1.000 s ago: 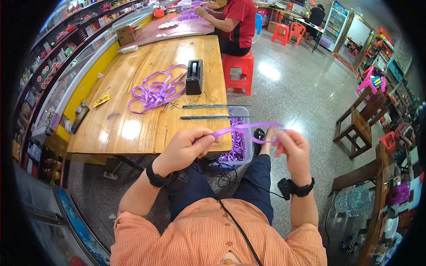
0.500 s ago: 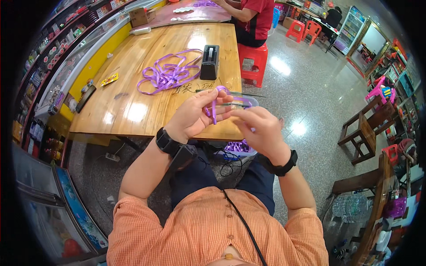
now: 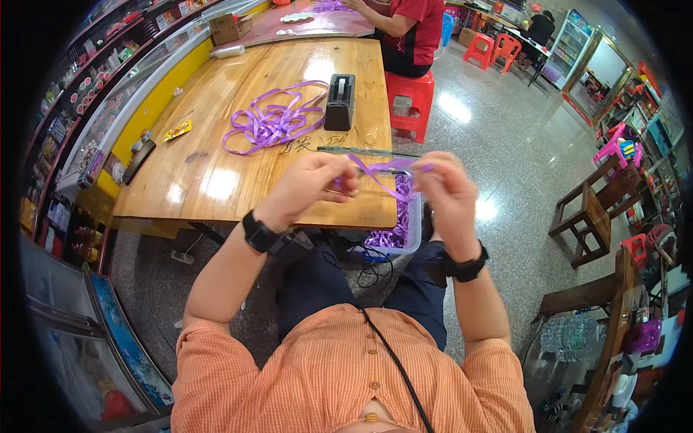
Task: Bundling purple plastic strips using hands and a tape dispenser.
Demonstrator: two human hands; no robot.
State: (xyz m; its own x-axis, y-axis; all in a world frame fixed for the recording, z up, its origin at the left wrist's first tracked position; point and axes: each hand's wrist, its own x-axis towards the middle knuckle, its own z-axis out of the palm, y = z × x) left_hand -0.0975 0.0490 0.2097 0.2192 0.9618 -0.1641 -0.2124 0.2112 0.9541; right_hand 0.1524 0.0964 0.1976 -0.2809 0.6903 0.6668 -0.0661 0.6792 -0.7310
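A short length of purple ribbon [image 3: 372, 170] stretches, twisted, between my two hands above the table's right front corner. My left hand [image 3: 312, 186] pinches its left end with curled fingers. At the other end my right hand [image 3: 449, 196] has thumb and fingers closed on the ribbon. Just beyond the hands, a thin dark-green strip [image 3: 361, 151] runs out past the table edge. Below them is a clear plastic tub [image 3: 415, 234] filled with purple ribbon pieces [image 3: 393, 234]. A loose tangle of purple ribbon [image 3: 274, 126] lies farther back on the table.
A black tape dispenser [image 3: 340, 102] stands beside the ribbon tangle on the wooden table [image 3: 216, 169]. A small yellow packet [image 3: 177, 130] lies at the left. Across the far table, a person in a red shirt [image 3: 415, 18] sits on a red stool [image 3: 411, 101]. Black cables [image 3: 372, 270] hang beneath the table.
My hands have moved apart, drawing the ribbon out sideways between them. The right hand went right and slightly up, and the left hand's fingers curled in. More of the tub now shows.
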